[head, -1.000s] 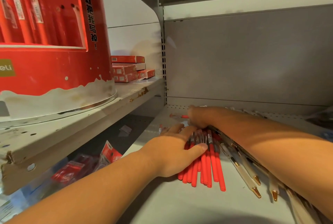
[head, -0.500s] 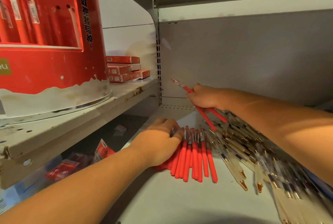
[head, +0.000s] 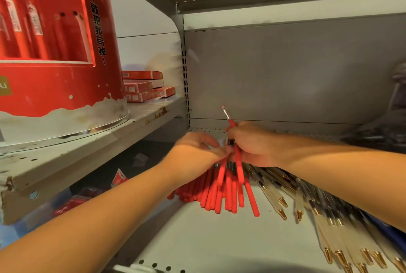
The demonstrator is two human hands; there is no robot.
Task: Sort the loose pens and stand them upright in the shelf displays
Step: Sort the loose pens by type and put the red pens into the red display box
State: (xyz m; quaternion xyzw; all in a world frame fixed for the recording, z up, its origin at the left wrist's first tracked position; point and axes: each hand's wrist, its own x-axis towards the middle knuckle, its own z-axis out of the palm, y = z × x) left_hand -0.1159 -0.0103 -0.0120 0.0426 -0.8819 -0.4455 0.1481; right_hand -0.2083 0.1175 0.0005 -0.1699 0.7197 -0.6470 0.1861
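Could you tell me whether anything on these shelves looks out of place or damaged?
Yes: red pens and gold-tipped pens lie loose on the shelf instead of standing upright, and the upper shelf edge shows rust spots.

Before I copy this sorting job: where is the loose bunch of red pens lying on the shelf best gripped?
Grip the red pens around their fanned lower barrels, coming from the front shelf edge. Those ends lie bare and point at you; the upper ends sit under the left hand and right hand.

Your right hand (head: 252, 145) grips 1 red pen (head: 238, 163), tip raised; your left hand (head: 197, 152) rests on the red pen pile (head: 219, 196) on the shelf (head: 219, 239), beside gold-tipped pens (head: 276, 198).
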